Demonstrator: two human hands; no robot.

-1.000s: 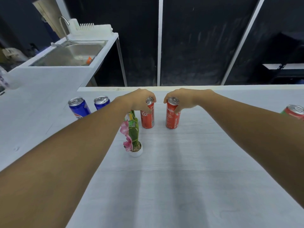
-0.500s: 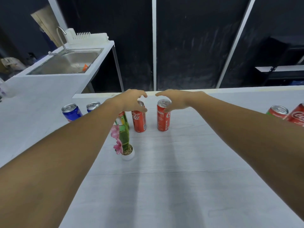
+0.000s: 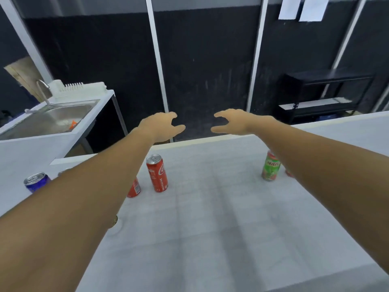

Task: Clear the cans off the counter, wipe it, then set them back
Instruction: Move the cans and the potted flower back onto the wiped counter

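Note:
Two red cans stand side by side on the white counter: one red can in full view, the other red can half hidden under my left forearm. A blue can stands at the left, a green can at the right beside my right forearm, with a sliver of another red can behind it. My left hand and right hand hover open above the counter's far edge, fingers curled, holding nothing.
A steel sink with a tap and a white dish rack lies at the back left. A small white pot peeks from under my left forearm. A black shelf unit stands beyond the counter at the right.
Both hands have let go of the two red cans and lifted up and away from them. The view has tilted upward, so the cans now sit lower in view.

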